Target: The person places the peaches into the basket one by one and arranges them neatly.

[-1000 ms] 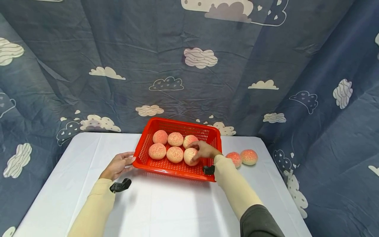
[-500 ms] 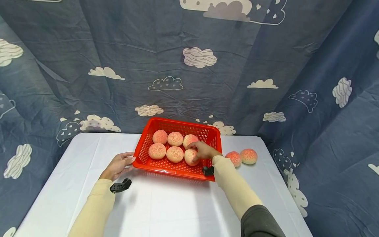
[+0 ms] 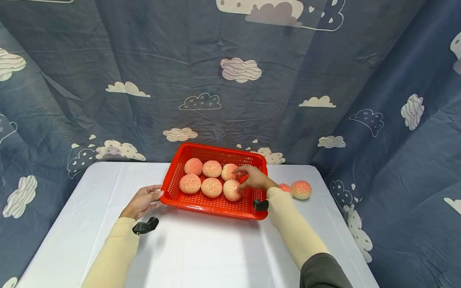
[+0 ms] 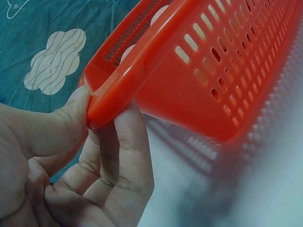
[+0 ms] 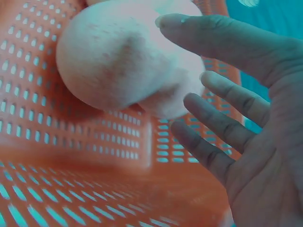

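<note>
A red plastic basket (image 3: 212,208) with slotted walls holds several round, speckled pink-and-yellow peaches in two rows. My left hand (image 3: 145,200) pinches the basket's left front corner; in the left wrist view the thumb (image 4: 61,120) lies on top of the rim and fingers curl beneath. Inside the basket's right part, my right hand (image 3: 253,178) has its fingers spread beside the front-row right peach (image 3: 231,190). That peach shows large in the right wrist view, with the right thumb (image 5: 203,30) overlapping its edge and the other fingers apart from it. Behind it sits another peach (image 3: 228,171).
Two more peaches lie on the white tablecloth to the basket's right: one (image 3: 301,189) in full view, the other (image 3: 285,188) partly hidden by the right sleeve. A dark blue cloud-print curtain (image 3: 201,48) hangs behind the table (image 3: 201,252).
My right hand has let go of the front-right peach, spread its fingers and drawn back slightly to the right. The left hand keeps its hold on the basket.
</note>
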### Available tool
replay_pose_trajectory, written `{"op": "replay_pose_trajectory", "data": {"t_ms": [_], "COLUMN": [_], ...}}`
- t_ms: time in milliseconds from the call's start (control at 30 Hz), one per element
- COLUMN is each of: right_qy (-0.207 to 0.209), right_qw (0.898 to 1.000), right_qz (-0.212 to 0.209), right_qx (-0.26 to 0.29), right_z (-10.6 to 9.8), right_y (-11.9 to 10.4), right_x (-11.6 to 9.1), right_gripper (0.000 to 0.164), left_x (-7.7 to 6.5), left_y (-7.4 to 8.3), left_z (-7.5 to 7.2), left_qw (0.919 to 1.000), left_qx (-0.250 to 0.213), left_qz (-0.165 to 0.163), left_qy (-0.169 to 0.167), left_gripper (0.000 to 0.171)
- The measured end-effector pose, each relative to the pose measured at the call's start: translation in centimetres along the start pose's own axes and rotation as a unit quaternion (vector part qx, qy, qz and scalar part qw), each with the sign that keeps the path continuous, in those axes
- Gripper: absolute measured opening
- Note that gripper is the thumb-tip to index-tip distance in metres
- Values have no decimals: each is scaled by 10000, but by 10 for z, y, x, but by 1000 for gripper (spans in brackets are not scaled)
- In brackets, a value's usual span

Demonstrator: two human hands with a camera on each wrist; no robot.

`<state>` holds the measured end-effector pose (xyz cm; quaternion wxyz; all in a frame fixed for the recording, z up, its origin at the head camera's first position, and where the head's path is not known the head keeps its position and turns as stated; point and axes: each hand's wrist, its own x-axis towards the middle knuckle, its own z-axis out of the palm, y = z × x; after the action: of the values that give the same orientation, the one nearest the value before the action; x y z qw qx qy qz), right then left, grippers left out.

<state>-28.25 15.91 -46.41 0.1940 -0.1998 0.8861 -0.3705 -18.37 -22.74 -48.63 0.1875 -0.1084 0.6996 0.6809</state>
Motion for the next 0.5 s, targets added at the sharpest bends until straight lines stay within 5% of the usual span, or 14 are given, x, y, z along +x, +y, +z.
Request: {"op": "replay_pose_trajectory", "data": {"t_ms": [367,500], "right_qy": [970,1318], "right_qw": [9951,9889], "right_qz": [19,115], "right_qx": [196,678], "right_z": [-30,-40], "right_y": [12,26], "right_x": [-23,-37], "right_gripper": [57,56], "left_x": [0,1], "left_y": [1,1], "left_z": [-4,-2], "left_qw": [10000,9999], "left_qx": [-9,-58], "left_qz": [-31,-65], "left_qy": [-51,-69], "left_gripper": [54,55]}}
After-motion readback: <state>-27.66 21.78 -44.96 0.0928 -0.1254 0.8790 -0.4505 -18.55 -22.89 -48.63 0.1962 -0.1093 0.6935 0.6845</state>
